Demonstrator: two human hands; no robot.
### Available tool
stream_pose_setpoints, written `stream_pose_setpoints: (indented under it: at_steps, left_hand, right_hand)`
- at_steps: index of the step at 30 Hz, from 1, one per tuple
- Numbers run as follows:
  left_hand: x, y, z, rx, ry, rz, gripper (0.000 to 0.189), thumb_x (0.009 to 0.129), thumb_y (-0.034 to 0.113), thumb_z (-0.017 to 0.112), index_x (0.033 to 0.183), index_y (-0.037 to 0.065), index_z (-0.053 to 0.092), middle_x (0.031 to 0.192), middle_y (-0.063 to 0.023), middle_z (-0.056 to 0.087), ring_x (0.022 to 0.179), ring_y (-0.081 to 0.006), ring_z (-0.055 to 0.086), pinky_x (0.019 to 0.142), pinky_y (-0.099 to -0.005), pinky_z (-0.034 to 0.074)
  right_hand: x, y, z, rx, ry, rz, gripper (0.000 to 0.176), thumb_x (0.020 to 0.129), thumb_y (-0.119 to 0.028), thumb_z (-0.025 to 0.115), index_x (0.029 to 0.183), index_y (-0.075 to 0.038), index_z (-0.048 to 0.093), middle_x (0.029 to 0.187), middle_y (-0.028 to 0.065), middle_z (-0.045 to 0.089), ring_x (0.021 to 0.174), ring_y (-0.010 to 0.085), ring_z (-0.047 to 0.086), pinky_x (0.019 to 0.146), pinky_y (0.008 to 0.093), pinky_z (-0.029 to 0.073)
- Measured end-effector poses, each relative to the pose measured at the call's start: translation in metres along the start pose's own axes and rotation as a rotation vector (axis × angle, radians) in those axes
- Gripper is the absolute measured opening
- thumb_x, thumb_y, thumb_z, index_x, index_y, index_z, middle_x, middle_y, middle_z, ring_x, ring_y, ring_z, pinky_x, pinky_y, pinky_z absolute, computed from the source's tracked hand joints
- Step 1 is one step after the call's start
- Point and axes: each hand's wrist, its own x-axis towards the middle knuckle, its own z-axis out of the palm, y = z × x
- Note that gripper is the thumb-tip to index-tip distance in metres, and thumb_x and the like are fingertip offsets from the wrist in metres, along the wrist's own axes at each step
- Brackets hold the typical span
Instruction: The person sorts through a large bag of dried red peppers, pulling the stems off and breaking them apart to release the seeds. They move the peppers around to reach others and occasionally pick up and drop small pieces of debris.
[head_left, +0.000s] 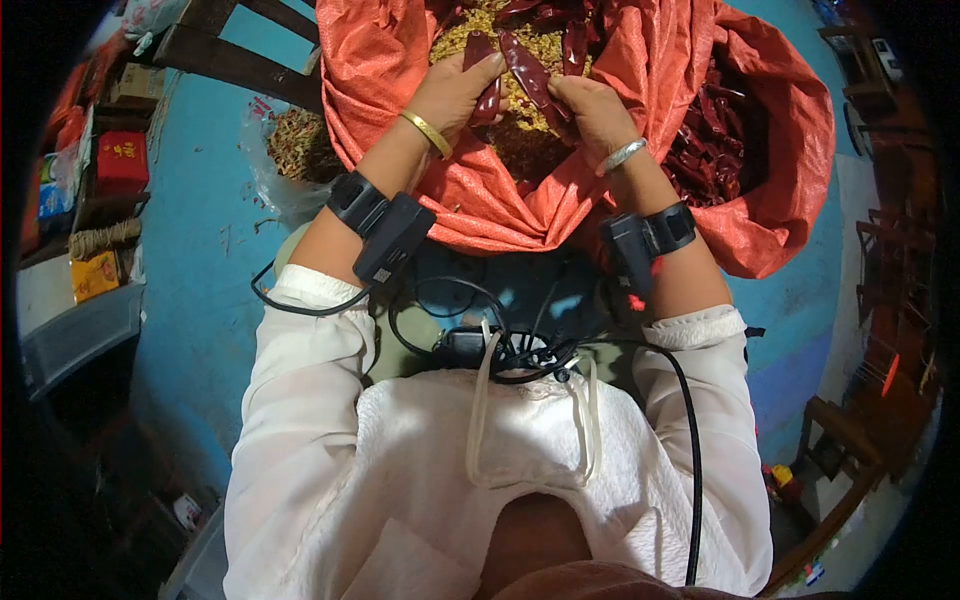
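My left hand, with a gold bangle at the wrist, is closed on a dark red dried chili over the open orange woven sack. Facing it, my right hand, wearing a silver bangle, pinches another long dried chili that slants across the gap between the hands. Its fingertips are partly hidden. Beneath both hands lie yellow chili seeds inside the sack, with more dried chilies on top toward the far side.
A second orange sack stands at the right, holding many dried chilies. To the left, a clear plastic bag contains stems and scraps. A dark wooden chair is behind it. Black cables run from the forearm straps across my lap.
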Motion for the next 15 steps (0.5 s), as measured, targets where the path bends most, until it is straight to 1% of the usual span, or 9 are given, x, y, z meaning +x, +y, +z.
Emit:
stream_pose_setpoints:
  at_steps: [1,3,5,7,8,9,11,13,15]
  left_hand:
    - [0.001,0.001,0.001,-0.004,-0.004,0.003,0.028,0.083,0.029,0.053,0.094,0.004,0.049,0.073,-0.0024,0.055,0.061,-0.0112,0.056,0.054,-0.0235,0.048]
    - [0.002,0.003,0.0,-0.008,-0.018,-0.013,0.027,0.083,0.03,0.053,0.092,0.005,0.05,0.073,-0.002,0.055,0.062,-0.0107,0.056,0.055,-0.0234,0.048]
    - [0.009,-0.001,0.0,-0.01,-0.023,-0.042,0.026,0.084,0.03,0.053,0.092,0.006,0.049,0.075,-0.0024,0.055,0.063,-0.01,0.055,0.056,-0.0234,0.048]
    - [0.01,-0.003,0.004,-0.024,0.036,-0.04,0.026,0.084,0.029,0.052,0.095,0.005,0.047,0.079,-0.0033,0.055,0.065,-0.0096,0.055,0.057,-0.0235,0.049]
    - [0.01,-0.002,0.006,-0.017,0.047,-0.043,0.023,0.084,0.024,0.051,0.096,0.005,0.046,0.081,-0.0044,0.055,0.067,-0.0095,0.055,0.058,-0.0239,0.049]
    - [0.011,-0.003,0.004,-0.017,0.045,-0.042,0.023,0.084,0.024,0.051,0.096,0.005,0.046,0.081,-0.0044,0.055,0.067,-0.0095,0.055,0.058,-0.0239,0.049]
    - [0.017,-0.008,0.0,0.075,-0.018,0.013,0.018,0.083,0.017,0.051,0.096,0.005,0.046,0.082,-0.0038,0.054,0.068,-0.0087,0.055,0.058,-0.0232,0.049]
    - [0.02,-0.008,0.004,0.088,-0.016,0.036,0.019,0.083,0.014,0.05,0.098,0.004,0.047,0.082,-0.0031,0.054,0.068,-0.0085,0.055,0.058,-0.0226,0.048]
    - [0.025,-0.012,0.007,0.104,-0.007,0.048,0.021,0.082,0.012,0.05,0.1,0.003,0.047,0.081,-0.0025,0.054,0.069,-0.0083,0.054,0.058,-0.0221,0.047]
  right_hand:
    - [-0.001,-0.001,-0.001,-0.005,0.003,-0.002,0.019,0.081,-0.025,0.053,0.074,-0.007,0.057,0.06,-0.0028,0.052,0.045,0.0071,0.043,0.04,0.0215,0.034]
    - [0.0,-0.002,-0.005,0.062,-0.012,-0.125,0.015,0.08,-0.019,0.054,0.076,-0.005,0.058,0.062,-0.0024,0.053,0.047,0.0068,0.044,0.042,0.0203,0.035]
    - [-0.001,-0.013,-0.022,0.041,0.032,-0.262,0.012,0.078,-0.011,0.057,0.086,-0.002,0.059,0.069,-0.0013,0.055,0.056,0.0062,0.049,0.048,0.0199,0.04]
    - [-0.019,-0.04,-0.031,0.077,0.166,-0.308,0.014,0.078,-0.011,0.057,0.087,-0.001,0.059,0.071,-0.0005,0.056,0.061,0.0057,0.051,0.052,0.0195,0.042]
    - [-0.02,-0.044,-0.045,0.003,0.221,-0.368,0.016,0.078,-0.011,0.057,0.089,-0.001,0.059,0.073,0.0004,0.057,0.064,0.0064,0.053,0.055,0.0197,0.043]
    - [-0.019,-0.048,-0.062,-0.071,0.277,-0.429,0.017,0.078,-0.01,0.056,0.092,0.0,0.059,0.074,0.0012,0.058,0.066,0.0071,0.054,0.058,0.0199,0.044]
    - [-0.02,-0.05,-0.096,-0.266,0.452,-0.572,0.023,0.078,-0.012,0.057,0.096,0.001,0.059,0.078,0.0028,0.06,0.07,0.0098,0.056,0.063,0.0221,0.045]
    - [-0.027,-0.056,-0.13,-0.811,0.699,-0.577,0.029,0.074,-0.017,0.057,0.101,-0.004,0.058,0.091,0.0098,0.062,0.081,0.0183,0.059,0.073,0.027,0.045]
    - [-0.032,-0.054,-0.141,-1.145,0.912,-0.585,0.03,0.073,-0.017,0.057,0.101,-0.008,0.058,0.091,0.0118,0.06,0.083,0.0245,0.057,0.073,0.0302,0.045]
